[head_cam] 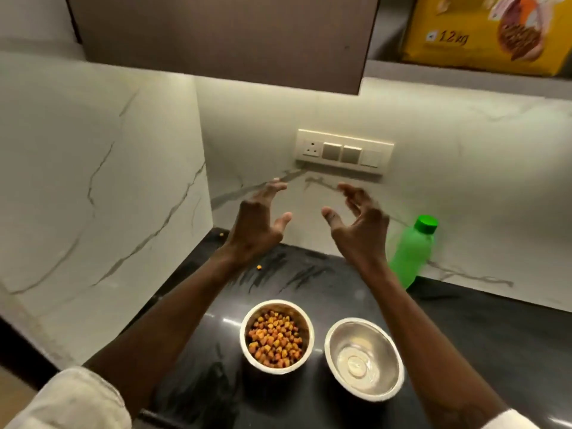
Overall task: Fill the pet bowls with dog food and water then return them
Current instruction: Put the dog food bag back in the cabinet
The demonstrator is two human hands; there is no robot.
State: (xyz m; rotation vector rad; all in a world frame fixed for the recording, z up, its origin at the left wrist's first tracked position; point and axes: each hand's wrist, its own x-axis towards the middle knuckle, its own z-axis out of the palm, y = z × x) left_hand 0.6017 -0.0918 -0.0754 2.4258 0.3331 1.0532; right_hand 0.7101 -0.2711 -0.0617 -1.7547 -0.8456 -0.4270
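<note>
Two steel pet bowls stand side by side on the black counter (464, 329). The left bowl (247, 345) holds orange and brown kibble (275, 342). The right bowl (337, 373) holds no kibble; whether there is water in it I cannot tell. My left hand (257, 227) and my right hand (359, 227) hover above the counter beyond the bowls, fingers spread and slightly curved, facing each other and holding nothing. A green capped bottle (410, 252) stands just right of my right hand. A yellow dog food bag (483, 32) sits on the shelf at the upper right.
A dark wall cabinet door (223, 41) hangs overhead. A switch and socket plate (343, 151) is on the marble back wall. A marble side wall (93, 196) bounds the counter on the left. Stray kibble (259, 267) lies on the counter behind the bowls.
</note>
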